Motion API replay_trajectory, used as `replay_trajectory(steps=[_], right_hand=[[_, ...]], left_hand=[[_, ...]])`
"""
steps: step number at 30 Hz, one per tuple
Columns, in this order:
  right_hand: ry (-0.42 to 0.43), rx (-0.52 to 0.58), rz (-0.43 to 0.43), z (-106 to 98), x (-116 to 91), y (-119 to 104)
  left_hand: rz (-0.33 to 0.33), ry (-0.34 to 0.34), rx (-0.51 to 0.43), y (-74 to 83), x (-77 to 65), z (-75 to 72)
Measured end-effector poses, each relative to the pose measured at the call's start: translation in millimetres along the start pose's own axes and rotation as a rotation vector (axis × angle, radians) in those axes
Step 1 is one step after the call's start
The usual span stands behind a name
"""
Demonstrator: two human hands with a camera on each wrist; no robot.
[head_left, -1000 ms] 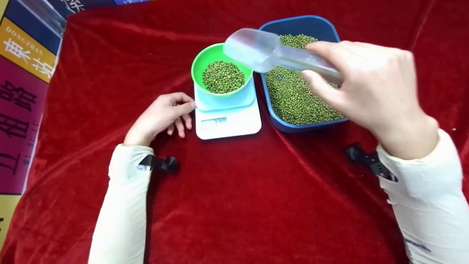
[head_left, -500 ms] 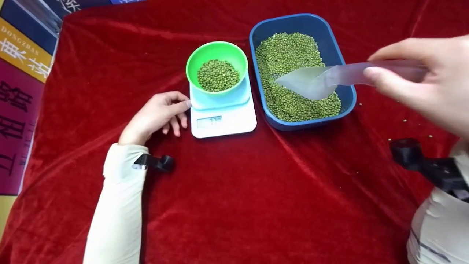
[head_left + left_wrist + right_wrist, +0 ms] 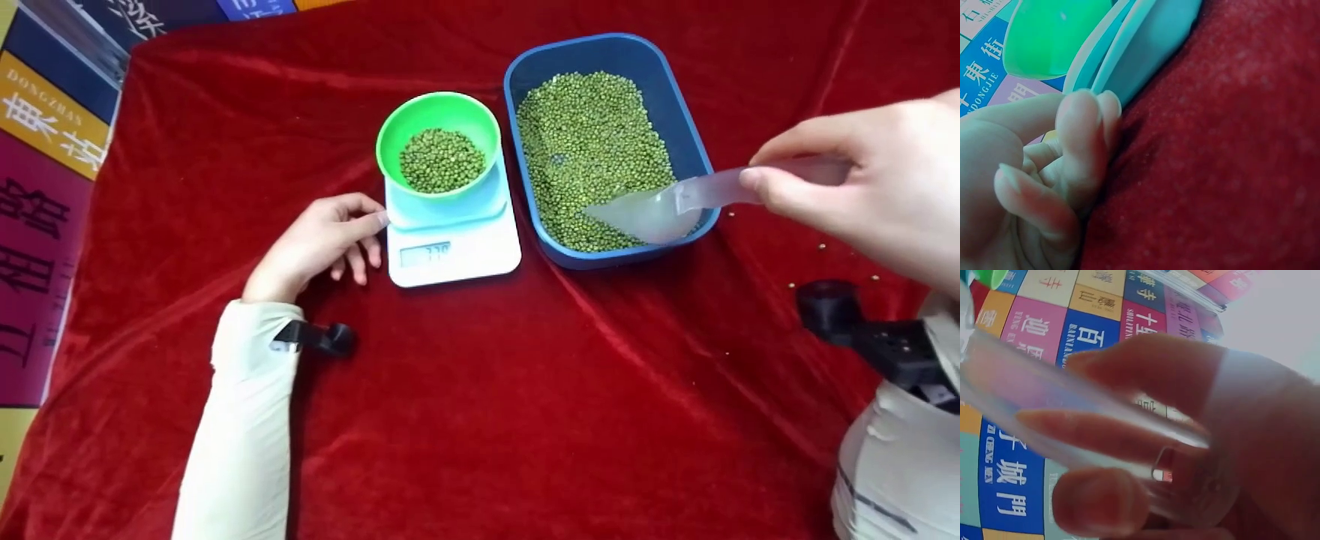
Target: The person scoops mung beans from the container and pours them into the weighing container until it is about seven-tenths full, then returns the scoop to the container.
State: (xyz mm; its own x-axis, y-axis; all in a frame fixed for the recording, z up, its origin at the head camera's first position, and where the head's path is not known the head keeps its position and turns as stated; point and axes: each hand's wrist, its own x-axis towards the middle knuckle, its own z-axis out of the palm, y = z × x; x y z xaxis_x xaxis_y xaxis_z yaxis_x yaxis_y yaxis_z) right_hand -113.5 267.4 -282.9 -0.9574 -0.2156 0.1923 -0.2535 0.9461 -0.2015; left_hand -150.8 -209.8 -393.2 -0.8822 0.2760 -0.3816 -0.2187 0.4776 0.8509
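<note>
A green bowl (image 3: pixel 390 150) of green mung beans (image 3: pixel 442 161) sits on a white kitchen scale (image 3: pixel 487 259) with a lit-up display. My left hand (image 3: pixel 319 236) rests at the scale's left side, fingertips touching its edge; the left wrist view shows those fingers (image 3: pixel 1081 129) against the scale's side (image 3: pixel 1145 56). To the right, my right hand (image 3: pixel 870 176) grips the handle of a translucent plastic scoop (image 3: pixel 652 214). The scoop's front lies at the beans in the near right corner of a blue tub (image 3: pixel 585 259). In the right wrist view, fingers wrap the clear handle (image 3: pixel 1044 382).
Red velvet cloth (image 3: pixel 487 420) covers the table. A few loose beans lie on it right of the tub. Colourful panels with printed characters (image 3: pixel 45 247) stand along the left edge and far left corner.
My right hand has swung the scoop from beside the bowl's rim rightward over the tub, then lowered it into the near right corner. My left hand stays at the scale.
</note>
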Motion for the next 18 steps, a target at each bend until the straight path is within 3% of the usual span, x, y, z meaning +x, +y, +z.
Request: replay_trajectory(steps=[4, 10, 18], right_hand=[[0.004, -0.060, -0.001, 14, 6, 5], [-0.058, -0.197, 0.001, 11, 12, -14], [-0.106, -0.211, 0.032, 7, 19, -41]], left_hand=[[-0.002, 0.002, 0.000, -3.6, -0.4, 1.6], [-0.011, -0.002, 0.009, -2.3, -0.5, 1.4], [-0.005, 0.005, 0.008, -0.4, -1.2, 1.3]])
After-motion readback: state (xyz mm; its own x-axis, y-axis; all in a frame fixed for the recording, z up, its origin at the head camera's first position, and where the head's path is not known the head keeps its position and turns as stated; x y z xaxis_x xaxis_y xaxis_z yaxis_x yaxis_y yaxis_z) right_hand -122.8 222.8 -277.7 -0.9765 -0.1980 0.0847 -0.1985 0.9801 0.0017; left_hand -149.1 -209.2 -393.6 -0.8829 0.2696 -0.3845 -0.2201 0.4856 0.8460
